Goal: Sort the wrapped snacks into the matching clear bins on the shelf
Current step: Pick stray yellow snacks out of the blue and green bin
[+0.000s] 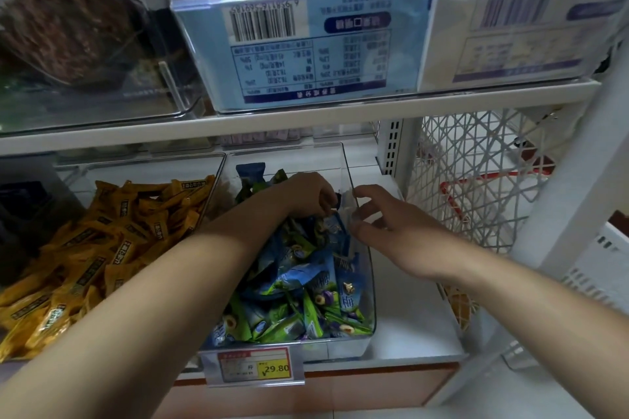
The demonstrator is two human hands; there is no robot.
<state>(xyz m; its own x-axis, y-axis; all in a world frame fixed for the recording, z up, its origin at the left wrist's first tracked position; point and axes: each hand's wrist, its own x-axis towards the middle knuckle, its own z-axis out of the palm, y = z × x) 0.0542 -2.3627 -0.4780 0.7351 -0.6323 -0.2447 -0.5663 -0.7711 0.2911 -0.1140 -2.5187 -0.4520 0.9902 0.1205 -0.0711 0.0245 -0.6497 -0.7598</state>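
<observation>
Lower shelf (408, 337): yellow snacks (102, 248) fill the left clear bin (218, 177), lying at mixed angles. The right clear bin (345, 167), long axis running front to back, holds jumbled blue-green snacks (306, 282). Inside it the left hand (306, 194) is curled, pinching a small dark-ended packet (337, 201) near the right wall. The right hand (394, 231), fingers spread and loosely bent, touches that wall from outside and grasps nothing.

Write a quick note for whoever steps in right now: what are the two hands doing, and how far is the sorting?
Left hand: inside the right clear bin, seems to pinch a small dark item above the blue-green snacks.
Right hand: open, fingers at that bin's right wall.
Yellow snacks fill the neighbouring bin.
Done: both bins look sorted.
Left: find the dark item's bin.
</observation>
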